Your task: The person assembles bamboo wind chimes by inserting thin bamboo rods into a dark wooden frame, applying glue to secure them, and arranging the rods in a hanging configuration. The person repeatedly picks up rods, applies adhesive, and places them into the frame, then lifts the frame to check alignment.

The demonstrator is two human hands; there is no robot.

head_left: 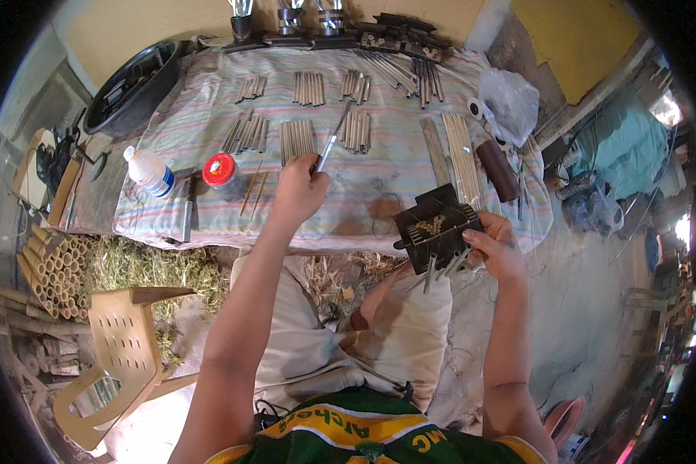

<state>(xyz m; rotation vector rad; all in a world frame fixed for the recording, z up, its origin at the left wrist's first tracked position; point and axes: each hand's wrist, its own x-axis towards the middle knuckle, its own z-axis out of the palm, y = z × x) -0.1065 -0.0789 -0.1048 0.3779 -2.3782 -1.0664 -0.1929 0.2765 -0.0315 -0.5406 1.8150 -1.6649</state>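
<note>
My left hand (301, 189) is closed over the near edge of the cloth-covered table. From its fingers a slender rod (333, 141), pale near the hand and dark toward the far end, slants up and away. Its fingertips are close to a row of thin tubes (297, 139); whether they touch it I cannot tell. My right hand (499, 246) grips a dark, flat wooden piece (433, 230) with gold decoration at the table's front right. Several short grey tubes (431, 271) stick out from its near side, over my lap.
Other tube bundles (308, 89) lie in rows. A white bottle (148, 172), red-lidded jar (223, 174) and knife (187, 213) are at left; long sticks (460, 155), a brown cylinder (498, 172) and plastic bag (509, 104) at right. A black basin (135, 87) stands far left.
</note>
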